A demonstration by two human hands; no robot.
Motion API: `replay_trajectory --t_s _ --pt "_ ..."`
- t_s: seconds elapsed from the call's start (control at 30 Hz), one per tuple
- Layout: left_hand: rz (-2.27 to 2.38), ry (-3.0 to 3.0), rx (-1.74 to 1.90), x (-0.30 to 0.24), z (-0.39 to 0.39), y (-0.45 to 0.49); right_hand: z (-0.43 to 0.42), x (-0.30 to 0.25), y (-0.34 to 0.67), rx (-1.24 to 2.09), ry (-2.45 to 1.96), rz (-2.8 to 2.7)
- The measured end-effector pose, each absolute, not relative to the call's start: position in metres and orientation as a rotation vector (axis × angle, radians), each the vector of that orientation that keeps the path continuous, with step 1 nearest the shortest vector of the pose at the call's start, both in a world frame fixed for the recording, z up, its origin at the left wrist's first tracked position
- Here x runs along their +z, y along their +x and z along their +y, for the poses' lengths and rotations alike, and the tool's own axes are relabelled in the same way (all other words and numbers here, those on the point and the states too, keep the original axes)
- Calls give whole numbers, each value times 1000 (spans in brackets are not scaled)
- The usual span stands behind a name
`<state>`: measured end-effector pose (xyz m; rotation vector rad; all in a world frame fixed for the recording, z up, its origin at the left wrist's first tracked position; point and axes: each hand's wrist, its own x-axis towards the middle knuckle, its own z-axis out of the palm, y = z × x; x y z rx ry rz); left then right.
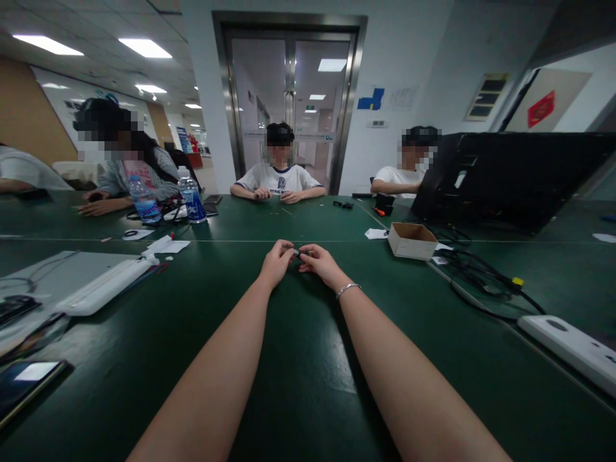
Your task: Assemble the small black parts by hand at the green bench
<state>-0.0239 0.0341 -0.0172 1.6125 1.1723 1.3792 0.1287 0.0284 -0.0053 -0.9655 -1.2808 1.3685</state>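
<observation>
Both my arms reach forward over the dark green table [308, 333]. My left hand [278, 264] and my right hand [320, 263] meet near the table's middle, fingertips pinched close together. Between them is a small dark object [297, 254] with a lighter grey part at its left end. Its kind is too small to make out. The fingers of both hands are closed on it, the left at the grey end and the right at the dark end. A silvery bracelet [347, 290] circles my right wrist.
An open cardboard box [412, 241], black cables [486, 282] and a white power strip [572, 353] lie to the right, below a large black monitor [510, 183]. Two water bottles [191, 197], a white pouch [103, 287] and a phone [29, 388] are left. Several people sit around the table.
</observation>
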Motion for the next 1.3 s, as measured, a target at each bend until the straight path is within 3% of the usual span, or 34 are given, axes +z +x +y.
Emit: replay_trajectory --t_s 1.3 --pt "1206 1594 1360 -13 33 -24 37 -16 126 1102 -1084 -1547"
